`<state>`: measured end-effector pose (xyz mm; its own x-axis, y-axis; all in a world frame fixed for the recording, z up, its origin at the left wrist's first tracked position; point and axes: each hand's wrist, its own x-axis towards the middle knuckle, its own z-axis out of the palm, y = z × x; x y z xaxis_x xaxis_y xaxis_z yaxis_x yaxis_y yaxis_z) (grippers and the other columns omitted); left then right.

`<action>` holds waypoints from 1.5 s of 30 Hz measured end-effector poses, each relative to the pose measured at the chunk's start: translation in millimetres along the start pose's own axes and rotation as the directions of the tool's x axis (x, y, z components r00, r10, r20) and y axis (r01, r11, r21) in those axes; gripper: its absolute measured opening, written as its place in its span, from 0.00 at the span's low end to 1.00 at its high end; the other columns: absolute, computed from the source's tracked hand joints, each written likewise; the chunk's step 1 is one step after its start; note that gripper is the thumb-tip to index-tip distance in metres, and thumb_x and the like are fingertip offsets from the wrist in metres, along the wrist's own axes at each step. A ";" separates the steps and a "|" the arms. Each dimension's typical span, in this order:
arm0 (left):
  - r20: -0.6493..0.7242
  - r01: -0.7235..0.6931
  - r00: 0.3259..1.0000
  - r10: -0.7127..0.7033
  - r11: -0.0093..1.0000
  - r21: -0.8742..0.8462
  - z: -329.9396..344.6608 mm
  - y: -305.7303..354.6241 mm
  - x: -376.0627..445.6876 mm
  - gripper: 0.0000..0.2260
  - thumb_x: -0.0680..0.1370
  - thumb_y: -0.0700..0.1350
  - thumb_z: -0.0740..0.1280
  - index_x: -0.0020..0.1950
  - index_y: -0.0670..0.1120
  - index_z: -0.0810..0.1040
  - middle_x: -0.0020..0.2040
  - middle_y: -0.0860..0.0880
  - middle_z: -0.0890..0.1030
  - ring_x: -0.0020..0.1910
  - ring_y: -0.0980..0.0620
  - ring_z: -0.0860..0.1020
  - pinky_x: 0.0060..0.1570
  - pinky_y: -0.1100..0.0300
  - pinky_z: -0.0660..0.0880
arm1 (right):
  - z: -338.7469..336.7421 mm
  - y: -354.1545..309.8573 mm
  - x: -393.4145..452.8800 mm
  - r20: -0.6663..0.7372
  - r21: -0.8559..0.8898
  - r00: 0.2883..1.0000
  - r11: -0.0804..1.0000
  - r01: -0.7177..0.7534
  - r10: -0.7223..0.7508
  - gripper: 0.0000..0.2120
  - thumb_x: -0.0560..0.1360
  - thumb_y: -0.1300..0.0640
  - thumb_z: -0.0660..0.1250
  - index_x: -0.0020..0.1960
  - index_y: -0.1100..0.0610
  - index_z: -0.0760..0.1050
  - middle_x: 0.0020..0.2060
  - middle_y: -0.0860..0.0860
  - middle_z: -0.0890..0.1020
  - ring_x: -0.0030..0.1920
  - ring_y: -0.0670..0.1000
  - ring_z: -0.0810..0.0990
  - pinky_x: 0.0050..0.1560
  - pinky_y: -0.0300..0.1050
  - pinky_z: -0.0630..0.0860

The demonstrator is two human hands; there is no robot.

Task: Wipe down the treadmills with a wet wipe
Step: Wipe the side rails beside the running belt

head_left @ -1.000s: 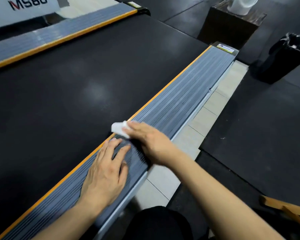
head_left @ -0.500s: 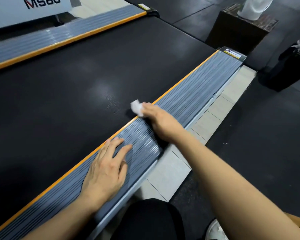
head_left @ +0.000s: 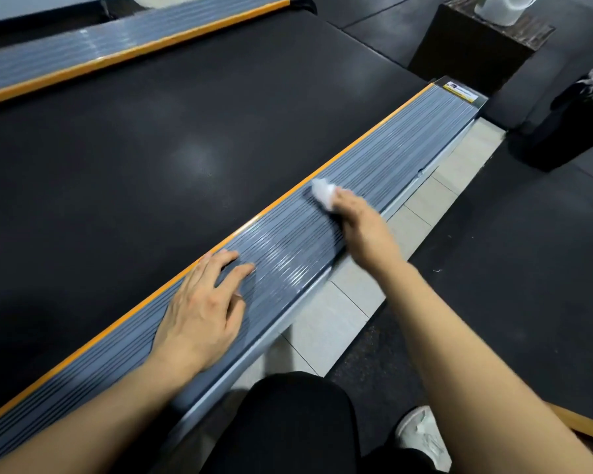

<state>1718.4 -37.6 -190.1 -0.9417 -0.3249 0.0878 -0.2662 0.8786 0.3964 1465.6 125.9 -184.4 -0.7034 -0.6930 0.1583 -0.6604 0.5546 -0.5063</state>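
A treadmill fills the view: a wide black belt [head_left: 144, 159] flanked by a grey ribbed side rail [head_left: 384, 165] with an orange inner strip. My right hand [head_left: 360, 227] grips a bunched white wet wipe [head_left: 323, 192] and presses it onto the rail about midway along. Behind it the rail's surface shines wet. My left hand [head_left: 202, 313] rests flat on the nearer part of the same rail, fingers spread and straight.
A second grey rail [head_left: 83, 53] runs along the belt's far side. Pale floor tiles [head_left: 425, 200] border the near rail, then black rubber mats. A black bin [head_left: 569, 128] and a dark wooden box [head_left: 473, 46] stand at the upper right. My knee and shoe are below.
My right hand has slid the wipe farther along the rail, away from me and off the orange strip toward the rail's middle. My left hand has stayed planted on the rail.
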 end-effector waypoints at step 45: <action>-0.015 0.080 0.997 -0.081 0.996 -0.038 30.4 64.7 93.5 0.28 0.84 0.50 0.56 0.82 0.43 0.55 0.84 0.47 0.52 0.82 0.50 0.47 0.74 0.65 0.36 | -13.0 67.1 68.4 -0.044 -0.164 0.972 0.958 -0.235 0.231 0.23 0.76 0.66 0.55 0.70 0.56 0.72 0.69 0.56 0.74 0.67 0.61 0.73 0.66 0.53 0.71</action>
<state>1606.8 -0.5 -184.1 -0.9137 -0.4004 0.0695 -0.3331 0.8359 0.4362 1369.7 121.7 -196.6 -0.8476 -0.5253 0.0744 -0.5107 0.7698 -0.3829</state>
